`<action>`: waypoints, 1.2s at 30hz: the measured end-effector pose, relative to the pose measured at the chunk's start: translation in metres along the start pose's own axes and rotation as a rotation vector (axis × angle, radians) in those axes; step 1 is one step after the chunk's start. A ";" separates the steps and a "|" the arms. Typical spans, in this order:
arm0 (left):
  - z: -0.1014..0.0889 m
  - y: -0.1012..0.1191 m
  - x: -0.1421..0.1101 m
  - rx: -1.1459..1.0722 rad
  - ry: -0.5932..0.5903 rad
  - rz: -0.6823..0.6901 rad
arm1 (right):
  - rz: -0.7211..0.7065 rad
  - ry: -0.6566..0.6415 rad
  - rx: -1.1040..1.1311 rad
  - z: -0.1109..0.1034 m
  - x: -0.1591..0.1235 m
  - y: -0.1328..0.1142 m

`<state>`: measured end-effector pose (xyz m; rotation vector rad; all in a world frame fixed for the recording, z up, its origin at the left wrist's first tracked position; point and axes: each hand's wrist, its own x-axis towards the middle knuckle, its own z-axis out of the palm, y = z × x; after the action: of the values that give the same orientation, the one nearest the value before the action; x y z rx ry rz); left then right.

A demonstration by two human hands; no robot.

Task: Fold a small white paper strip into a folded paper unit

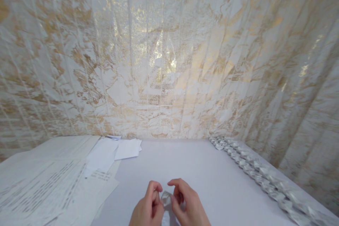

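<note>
Both hands are low at the near edge of the table (201, 169); the left hand (148, 206) and right hand (186, 203) pinch a small folded paper (166, 197) between curled fingertips, held just above the tabletop; printed sheets (53, 183) lie spread to the left; a row of folded paper pieces (259, 173) runs along the right edge, well apart.
</note>
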<state>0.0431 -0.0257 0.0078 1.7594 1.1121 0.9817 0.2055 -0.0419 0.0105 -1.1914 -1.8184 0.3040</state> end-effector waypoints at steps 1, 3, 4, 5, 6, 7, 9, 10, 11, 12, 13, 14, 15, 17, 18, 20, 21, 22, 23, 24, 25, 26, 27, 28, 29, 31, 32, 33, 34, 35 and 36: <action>0.000 0.000 0.000 0.006 -0.004 -0.006 | -0.008 -0.002 -0.009 0.000 0.000 0.001; 0.000 0.000 0.001 0.008 -0.012 -0.018 | -0.019 -0.019 -0.020 0.001 -0.001 0.003; -0.001 0.000 0.001 0.008 -0.016 -0.020 | -0.020 -0.030 -0.024 0.002 -0.002 0.003; -0.001 -0.001 0.001 0.009 -0.019 -0.021 | -0.018 -0.042 -0.028 0.002 -0.003 0.004; -0.001 -0.001 0.001 0.010 -0.021 -0.022 | -0.011 -0.053 -0.032 0.002 -0.003 0.004; -0.001 -0.001 0.001 0.010 -0.022 -0.023 | -0.003 -0.063 -0.038 0.002 -0.003 0.004; 0.000 -0.002 0.001 0.004 -0.022 -0.021 | 0.006 -0.081 -0.051 0.002 -0.003 0.004; 0.000 -0.002 0.001 -0.002 -0.021 -0.022 | 0.007 -0.087 -0.060 0.001 -0.003 0.003; 0.000 -0.003 0.001 -0.006 -0.020 -0.023 | 0.003 -0.090 -0.071 0.001 -0.003 0.002; 0.000 -0.003 0.001 -0.007 -0.019 -0.024 | -0.003 -0.087 -0.088 0.000 -0.002 0.001; 0.000 -0.003 0.002 -0.005 -0.017 -0.025 | -0.012 -0.076 -0.111 -0.001 -0.002 0.001; 0.001 -0.003 0.002 -0.003 -0.016 -0.025 | -0.029 -0.060 -0.139 -0.002 -0.001 0.000; 0.001 -0.003 0.002 -0.002 -0.015 -0.022 | -0.057 -0.040 -0.169 -0.003 -0.001 -0.001; 0.001 -0.002 0.003 0.000 -0.013 -0.015 | -0.140 -0.008 -0.216 -0.004 0.000 -0.001; 0.001 -0.002 0.003 0.002 -0.011 -0.015 | -0.178 -0.007 -0.233 -0.004 0.001 -0.001; 0.001 -0.003 0.003 0.001 -0.010 -0.021 | -0.210 -0.035 -0.264 -0.003 0.001 0.001; 0.001 -0.004 0.003 0.003 -0.011 -0.025 | -0.204 -0.056 -0.281 -0.001 0.000 0.003; 0.002 -0.005 0.003 0.006 -0.015 -0.028 | -0.190 -0.069 -0.301 0.000 0.000 0.005; 0.002 -0.007 0.003 0.015 -0.021 -0.028 | -0.175 -0.073 -0.323 0.002 -0.001 0.007; 0.003 -0.008 0.003 0.031 -0.029 -0.027 | -0.162 -0.072 -0.341 0.004 -0.002 0.009; 0.003 -0.009 0.003 0.054 -0.038 -0.019 | -0.147 -0.068 -0.356 0.007 -0.003 0.011; 0.004 -0.010 0.002 0.080 -0.045 -0.008 | -0.134 -0.061 -0.372 0.009 -0.005 0.013; 0.004 -0.010 0.002 0.102 -0.050 0.003 | -0.123 -0.057 -0.391 0.012 -0.006 0.013; 0.004 -0.010 0.002 0.112 -0.051 0.010 | -0.117 -0.061 -0.416 0.014 -0.006 0.012; 0.004 -0.009 0.001 0.108 -0.049 0.010 | -0.116 -0.072 -0.447 0.016 -0.006 0.009; 0.002 -0.005 0.001 0.056 -0.037 -0.014 | -0.129 -0.104 -0.542 0.015 -0.002 0.003; 0.001 -0.002 0.000 0.017 -0.029 -0.031 | -0.131 -0.134 -0.609 0.012 0.002 0.000; 0.000 0.001 0.000 -0.021 -0.020 -0.043 | -0.129 -0.160 -0.680 0.005 0.008 -0.001; -0.001 0.004 0.000 -0.053 -0.010 -0.052 | -0.109 -0.195 -0.757 -0.005 0.015 0.000; -0.002 0.006 0.000 -0.076 -0.002 -0.057 | -0.080 -0.235 -0.843 -0.019 0.024 0.003; -0.003 0.008 -0.001 -0.090 0.005 -0.059 | -0.058 -0.234 -0.885 -0.037 0.032 0.010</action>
<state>0.0426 -0.0280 0.0162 1.6440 1.0999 0.9859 0.2365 -0.0198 0.0427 -1.7306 -2.2731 -0.4743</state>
